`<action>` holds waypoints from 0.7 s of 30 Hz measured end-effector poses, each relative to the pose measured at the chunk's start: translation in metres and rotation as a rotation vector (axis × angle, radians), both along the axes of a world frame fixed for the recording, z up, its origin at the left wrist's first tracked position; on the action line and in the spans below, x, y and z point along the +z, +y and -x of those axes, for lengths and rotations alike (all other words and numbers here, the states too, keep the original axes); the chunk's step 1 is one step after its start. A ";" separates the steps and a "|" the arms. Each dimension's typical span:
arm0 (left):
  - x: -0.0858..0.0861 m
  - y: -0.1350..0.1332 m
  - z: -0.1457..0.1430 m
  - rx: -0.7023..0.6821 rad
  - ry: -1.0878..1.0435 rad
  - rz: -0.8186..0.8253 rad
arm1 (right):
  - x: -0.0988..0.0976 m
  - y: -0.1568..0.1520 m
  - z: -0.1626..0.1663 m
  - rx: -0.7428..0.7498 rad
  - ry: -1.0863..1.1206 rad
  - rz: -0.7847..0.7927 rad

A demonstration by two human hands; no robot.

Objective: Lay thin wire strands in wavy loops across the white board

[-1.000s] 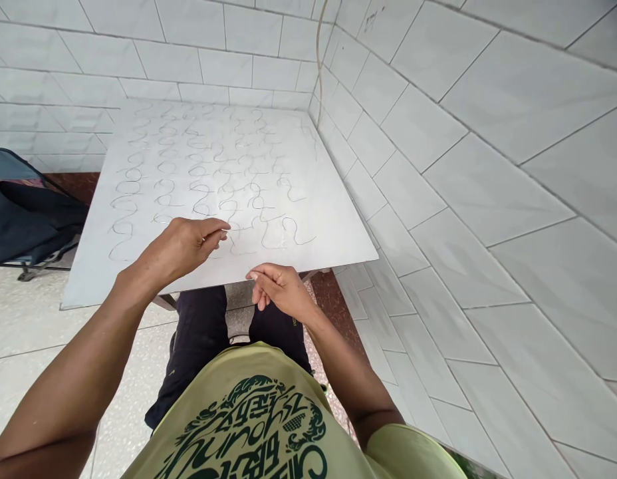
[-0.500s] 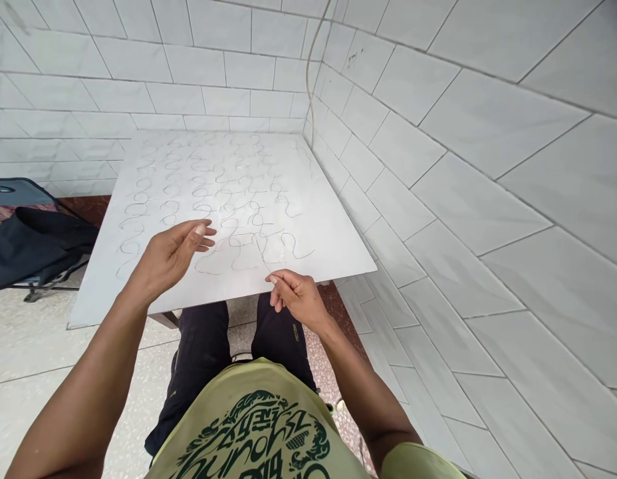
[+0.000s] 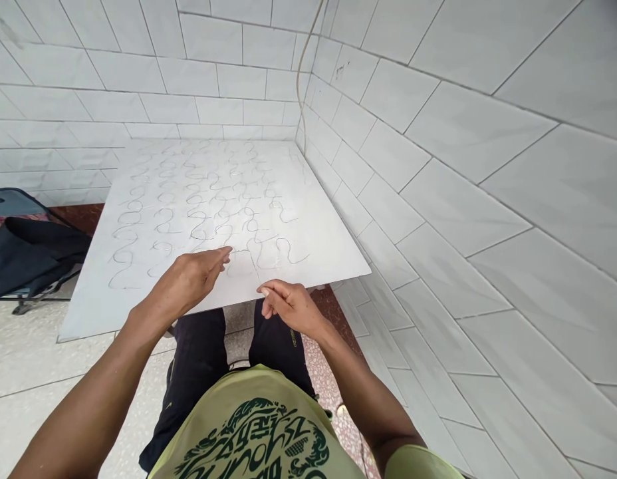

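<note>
A white board (image 3: 313,226) lies as a tabletop in the corner of a tiled room, covered with rows of thin dark wavy strands (image 3: 209,199). My left hand (image 3: 189,279) hovers over the near edge, fingers stretched forward and close together, tips by a strand. My right hand (image 3: 286,303) is at the near edge, thumb and forefinger pinched on a thin strand (image 3: 253,263) that runs up onto the board.
White tiled walls (image 3: 438,166) close off the far and right sides. A thin cord (image 3: 301,73) hangs down the corner. A dark bag (image 3: 29,256) on a folding frame stands on the floor at left. My legs are under the board's edge.
My left hand moved down and right toward the near edge, fingers now straighter. My right hand stayed pinched on the strand. The view shifted slightly.
</note>
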State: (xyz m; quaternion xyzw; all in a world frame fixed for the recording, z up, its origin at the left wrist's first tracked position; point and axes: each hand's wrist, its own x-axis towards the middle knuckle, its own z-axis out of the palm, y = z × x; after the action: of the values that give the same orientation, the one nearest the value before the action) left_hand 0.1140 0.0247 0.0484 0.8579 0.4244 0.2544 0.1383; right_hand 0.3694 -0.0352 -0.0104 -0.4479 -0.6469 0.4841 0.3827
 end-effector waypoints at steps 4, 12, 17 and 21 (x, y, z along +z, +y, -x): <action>-0.004 0.000 -0.004 -0.043 0.034 0.036 | 0.012 0.013 0.004 0.040 0.073 0.072; -0.010 0.000 -0.006 -0.079 0.055 0.035 | 0.010 0.037 0.015 -0.058 0.221 0.204; -0.009 0.001 -0.001 -0.130 0.037 0.123 | 0.006 0.035 0.018 -0.058 0.249 0.205; -0.007 0.011 0.005 -0.193 -0.065 0.309 | 0.007 0.031 0.015 -0.022 0.219 0.185</action>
State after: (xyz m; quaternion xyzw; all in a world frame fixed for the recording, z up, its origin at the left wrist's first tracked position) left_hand 0.1089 0.0358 0.0409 0.8546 0.3695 0.1992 0.3056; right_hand 0.3547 -0.0043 -0.0039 -0.4329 -0.5489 0.5835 0.4133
